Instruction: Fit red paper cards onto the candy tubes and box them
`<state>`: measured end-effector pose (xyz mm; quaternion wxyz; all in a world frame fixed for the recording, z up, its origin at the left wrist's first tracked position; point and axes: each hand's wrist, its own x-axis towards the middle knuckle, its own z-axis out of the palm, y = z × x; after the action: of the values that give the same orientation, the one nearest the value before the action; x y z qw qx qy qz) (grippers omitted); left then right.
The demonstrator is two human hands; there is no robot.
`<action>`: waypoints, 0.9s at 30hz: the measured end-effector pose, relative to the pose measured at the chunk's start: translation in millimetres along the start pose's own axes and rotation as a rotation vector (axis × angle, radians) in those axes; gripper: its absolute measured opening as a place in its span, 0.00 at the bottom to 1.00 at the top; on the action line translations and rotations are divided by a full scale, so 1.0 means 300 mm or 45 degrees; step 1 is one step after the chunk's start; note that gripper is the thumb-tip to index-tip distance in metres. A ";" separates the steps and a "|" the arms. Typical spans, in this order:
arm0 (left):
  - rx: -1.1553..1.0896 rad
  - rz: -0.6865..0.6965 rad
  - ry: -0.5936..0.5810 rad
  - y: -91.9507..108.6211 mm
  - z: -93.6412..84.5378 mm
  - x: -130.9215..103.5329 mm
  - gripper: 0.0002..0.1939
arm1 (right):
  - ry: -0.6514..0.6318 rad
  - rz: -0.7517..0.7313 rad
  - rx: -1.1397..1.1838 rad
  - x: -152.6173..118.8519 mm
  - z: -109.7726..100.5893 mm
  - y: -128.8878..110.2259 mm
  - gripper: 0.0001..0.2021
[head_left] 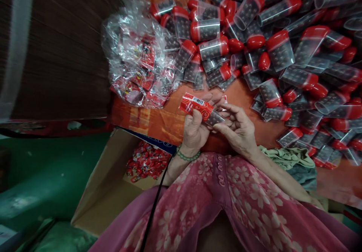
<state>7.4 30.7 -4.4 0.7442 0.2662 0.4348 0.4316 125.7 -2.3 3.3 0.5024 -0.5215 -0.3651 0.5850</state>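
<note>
Near the table's front edge, my left hand [196,129] grips a red printed sleeve [195,107] with a barcode, its thumb pressed on the front. A clear tube of dark balls [214,119] sticks out of the sleeve's right end. My right hand [239,127] pinches that end between thumb and fingers. Behind the fingers shows a small red-and-white piece [224,100], mostly hidden. Just beyond my left hand lies a crinkled clear plastic bag [138,56] with red printed pieces inside.
Red-capped clear tubes [279,50] of dark balls lie heaped across the orange table cover [152,120]. Below left, an open cardboard box [96,180] holds many red printed packs [147,159]. Green cloths [288,158] lie to the right. A dark cord [154,210] hangs in front.
</note>
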 end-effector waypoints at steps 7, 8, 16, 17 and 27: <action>-0.311 0.033 -0.076 -0.014 0.033 -0.015 0.20 | 0.109 -0.051 0.054 0.017 0.001 -0.009 0.22; -0.311 0.029 -0.095 -0.017 0.034 -0.015 0.20 | 0.111 -0.058 0.051 0.021 0.000 -0.012 0.22; -0.185 -0.008 -0.173 -0.029 0.034 -0.026 0.24 | 0.060 -0.158 0.044 0.024 -0.019 -0.007 0.19; -0.163 -0.003 -0.178 -0.030 0.033 -0.029 0.25 | 0.055 -0.168 0.028 0.024 -0.021 -0.004 0.19; 0.217 0.185 0.168 0.042 -0.136 -0.241 0.18 | -0.580 -0.321 -0.640 -0.029 -0.037 -0.017 0.20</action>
<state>-51.5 -25.5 16.0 0.6553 0.3302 0.4974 0.4627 137.3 -10.7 8.2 0.3326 -0.4360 -0.6614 0.5117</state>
